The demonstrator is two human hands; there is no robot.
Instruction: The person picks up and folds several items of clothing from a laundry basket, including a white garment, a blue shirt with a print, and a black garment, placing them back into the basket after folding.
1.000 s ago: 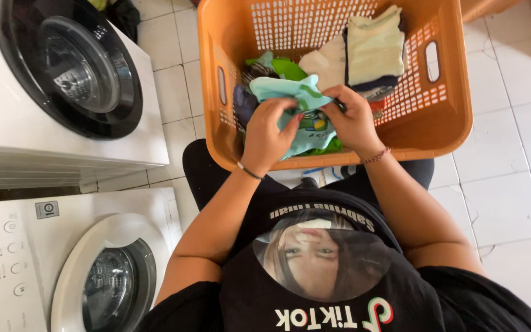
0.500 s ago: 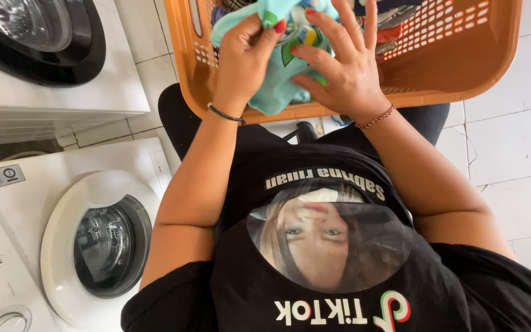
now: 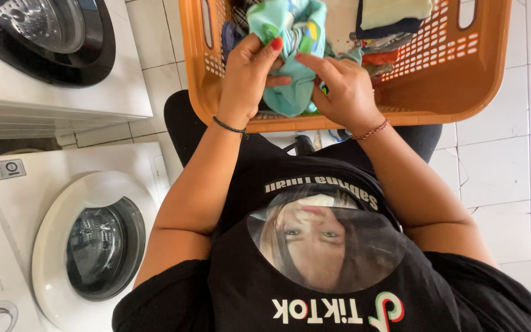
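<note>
Since half a second ago, teal garment [image 3: 290, 74] sits lower; left hand [image 3: 248, 74] and right hand [image 3: 345, 92] fingers pinch it over orange basket [image 3: 450, 98], 12 o'clock, likely sorting.

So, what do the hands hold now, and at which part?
Both hands, left and right, hold a light green cloth over the orange basket, pinching its bunched middle from either side.

White tiled floor [image 3: 499, 166], cracked at right; on it an orange laundry basket [image 3: 437, 92] and two white front-loading washing machines [image 3: 62, 246], stood side by side.
</note>
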